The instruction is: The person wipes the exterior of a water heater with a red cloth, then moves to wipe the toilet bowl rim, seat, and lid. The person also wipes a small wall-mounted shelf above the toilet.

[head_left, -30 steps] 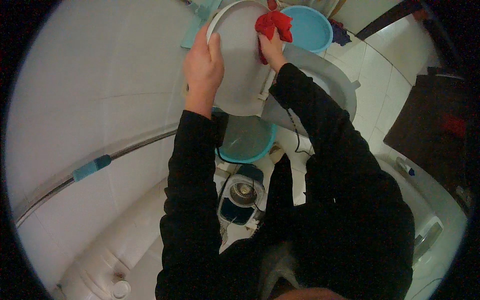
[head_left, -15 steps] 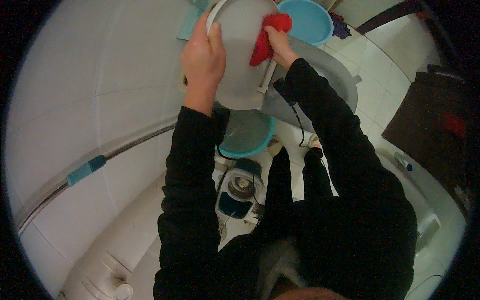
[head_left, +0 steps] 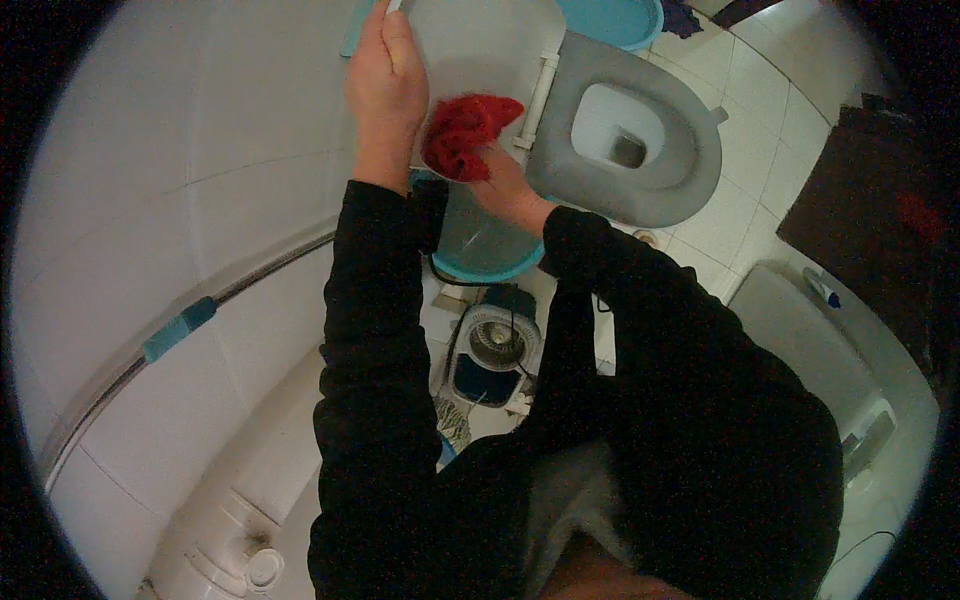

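Observation:
My left hand (head_left: 388, 95) grips the left edge of a raised white toilet lid (head_left: 480, 50), thumb on its face and fingers behind the rim. A bunched red cloth (head_left: 468, 132) is pressed against the lid's near edge by my right hand (head_left: 503, 188), whose fingertips are partly hidden by it. Right of the lid, past its white hinge bar (head_left: 540, 95), the grey toilet seat (head_left: 680, 150) lies down around the bowl (head_left: 625, 130).
Below the lid stands a blue-rimmed basin (head_left: 490, 250). Nearer me is a mop bucket with a spin basket (head_left: 497, 342). Another blue basin (head_left: 625, 20) sits beyond the toilet. Along the left wall runs a metal rail (head_left: 275, 262); a bathtub (head_left: 215, 480) lies lower left.
My right hand has drawn the red cloth down and left across the lid to its near edge. My right sleeve has uncovered the toilet bowl. My left hand keeps its hold on the rim.

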Available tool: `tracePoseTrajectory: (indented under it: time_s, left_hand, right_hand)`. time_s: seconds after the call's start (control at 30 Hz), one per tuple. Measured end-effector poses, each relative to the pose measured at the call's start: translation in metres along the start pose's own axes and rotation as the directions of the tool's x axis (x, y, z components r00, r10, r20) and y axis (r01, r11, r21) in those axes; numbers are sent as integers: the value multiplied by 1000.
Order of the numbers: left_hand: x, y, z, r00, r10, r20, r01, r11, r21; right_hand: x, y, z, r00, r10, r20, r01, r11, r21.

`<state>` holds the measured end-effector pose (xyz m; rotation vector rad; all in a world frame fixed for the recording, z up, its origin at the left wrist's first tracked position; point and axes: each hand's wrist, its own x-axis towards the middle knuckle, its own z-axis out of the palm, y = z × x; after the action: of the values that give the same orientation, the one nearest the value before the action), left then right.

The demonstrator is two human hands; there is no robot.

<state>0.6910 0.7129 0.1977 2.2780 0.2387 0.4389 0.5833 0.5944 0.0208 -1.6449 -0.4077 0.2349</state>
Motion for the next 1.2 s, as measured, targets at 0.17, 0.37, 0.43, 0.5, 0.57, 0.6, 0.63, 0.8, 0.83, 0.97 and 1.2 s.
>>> tracePoseTrajectory:
  time_s: [0.17,0.37,0.43,0.5,0.57,0.6,0.63,0.8,0.83,0.97,1.2]
  left_hand:
    - [1,10,-5,993,-61,101,32,963,268]
    - [-7,6,-5,847,530,37,-454,686,569]
    - [-10,7,-5,936,347,62,-330,800,501]
    - [-10,10,-4,976,217,35,-216,917,335]
    - [-8,15,-2,990,133,-53,-130,990,55]
    - [-4,17,-1,994,97,-54,-94,995,41]
    - [-3,20,-1,996,65,-53,-64,998,28]
    - [2,25,-2,998,26,-56,-23,998,64]
    - [2,25,-2,998,32,-59,-29,999,43]
    - [0,28,3,998,-20,-61,19,1000,-24]
    - [-1,30,-1,999,-26,-34,25,999,-19]
  right_hand:
    - [-27,83,-36,994,76,73,-17,798,-603]
    - [49,105,-66,914,383,-131,-384,923,15]
    - [81,95,-88,815,566,-126,-452,756,474]
    - [115,84,-119,800,592,-95,-412,658,631]
    - [140,82,-135,853,501,-147,-320,725,610]
    - [149,85,-137,861,475,-183,-309,774,553]
    - [152,90,-136,889,390,-239,-234,838,493]
    - [113,129,-99,946,177,-270,-237,948,-211]
    - [99,133,-91,937,214,-277,-281,931,-231]
    - [49,129,-64,914,295,-280,-349,921,-170]
    - [4,95,-76,772,604,197,-631,765,127]
